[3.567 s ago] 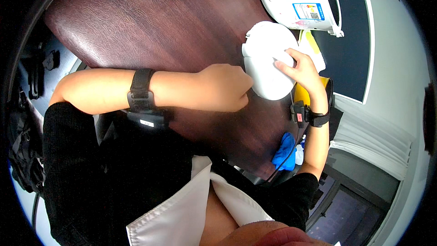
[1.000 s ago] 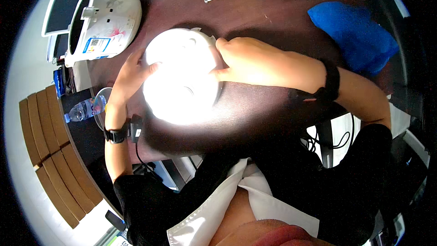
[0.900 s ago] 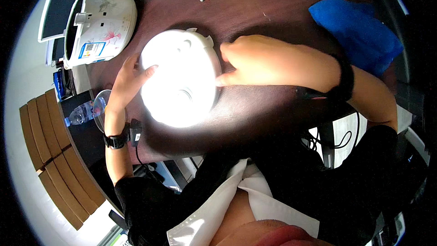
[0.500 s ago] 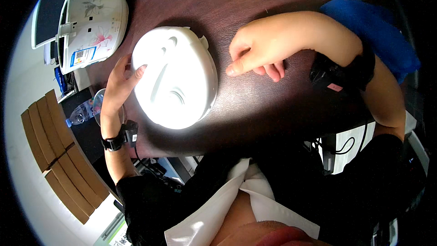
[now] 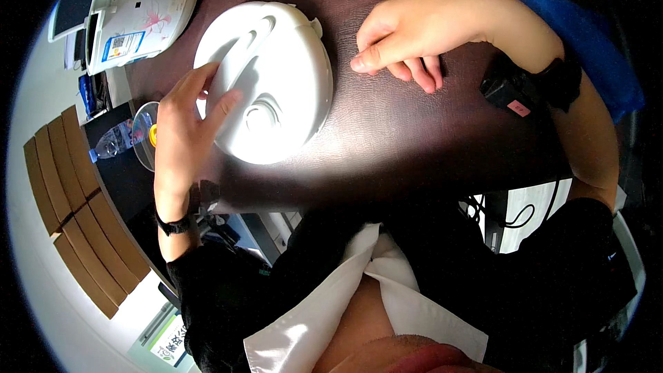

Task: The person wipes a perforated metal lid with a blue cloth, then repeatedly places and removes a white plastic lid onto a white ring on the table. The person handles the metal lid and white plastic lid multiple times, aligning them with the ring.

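Observation:
A round white plastic appliance cover [image 5: 304,97], with a long moulded groove and a ringed hollow, lies on the dark brown table [image 5: 414,141]. My left hand [image 5: 181,121] is at its left side, fingers and thumb spread over the rim and face; their shadow falls on the white plastic. Whether the fingertips press on it I cannot tell. To the right of the cover and apart from it, my right hand [image 5: 404,38] rests on the table, loosely curled, thumb near the index finger and other fingers out. Nothing shows in it.
A flower-patterned white appliance housing [image 5: 159,10] stands at the far left. A blue cloth [image 5: 601,62] lies by my right forearm. Beyond the table's left edge are a plastic bottle [image 5: 114,141], a clear round container [image 5: 141,148] and stacked brown cartons [image 5: 76,186].
The view has shifted, so the table's things sit higher and the screwdriver at the far edge has left the picture. My left hand has moved inward over the cover; my right hand stays put.

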Demonstrator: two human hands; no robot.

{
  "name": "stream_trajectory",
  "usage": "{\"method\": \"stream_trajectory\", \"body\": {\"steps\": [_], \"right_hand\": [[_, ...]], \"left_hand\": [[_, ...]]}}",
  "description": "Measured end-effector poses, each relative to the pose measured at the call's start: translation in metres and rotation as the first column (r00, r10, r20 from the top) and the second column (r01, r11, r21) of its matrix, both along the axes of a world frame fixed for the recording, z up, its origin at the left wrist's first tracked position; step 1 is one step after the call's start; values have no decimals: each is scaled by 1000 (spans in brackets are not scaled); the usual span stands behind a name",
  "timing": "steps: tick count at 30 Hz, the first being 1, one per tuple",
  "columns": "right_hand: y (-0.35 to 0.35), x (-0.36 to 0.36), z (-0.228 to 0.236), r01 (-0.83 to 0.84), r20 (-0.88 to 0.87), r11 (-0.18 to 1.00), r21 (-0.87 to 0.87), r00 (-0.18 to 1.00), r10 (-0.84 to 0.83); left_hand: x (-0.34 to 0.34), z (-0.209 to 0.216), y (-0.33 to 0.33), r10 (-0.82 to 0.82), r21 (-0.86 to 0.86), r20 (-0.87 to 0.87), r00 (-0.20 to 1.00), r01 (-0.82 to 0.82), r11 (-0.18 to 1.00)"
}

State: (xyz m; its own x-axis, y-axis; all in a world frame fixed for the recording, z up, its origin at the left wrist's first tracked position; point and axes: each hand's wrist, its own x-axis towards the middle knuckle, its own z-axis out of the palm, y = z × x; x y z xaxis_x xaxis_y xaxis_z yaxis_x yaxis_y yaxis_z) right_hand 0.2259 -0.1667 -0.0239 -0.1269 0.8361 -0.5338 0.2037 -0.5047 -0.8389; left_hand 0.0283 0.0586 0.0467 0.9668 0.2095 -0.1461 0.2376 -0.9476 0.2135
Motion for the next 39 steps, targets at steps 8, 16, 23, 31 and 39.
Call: {"method": "stream_trajectory", "body": {"steps": [8, 16, 23, 31, 39], "right_hand": [[-1, -2, -1, 12, 2, 1000, 29, 1000, -12], [-4, -1, -3, 29, -1, 998, 51, 1000, -29], [-2, 0, -6, 6, -5, 999, 52, 1000, -5], [-3, -5, -8, 21, 14, 999, 50, 1000, -22], [18, -44, 23, -158, 616, 770, 618, 707, -348]], "left_hand": [[-9, -7, 6, -132, 88, 74, 988, 125, 988], [-4, 3, -3, -106, 96, -16, 994, 107, 990], [-4, 8, -1, -207, 140, -59, 977, 213, 967], [-10, 6, 11, -292, 87, -11, 956, 292, 953], [-81, 0, 31, -145, 103, 220, 965, 125, 987]]}}
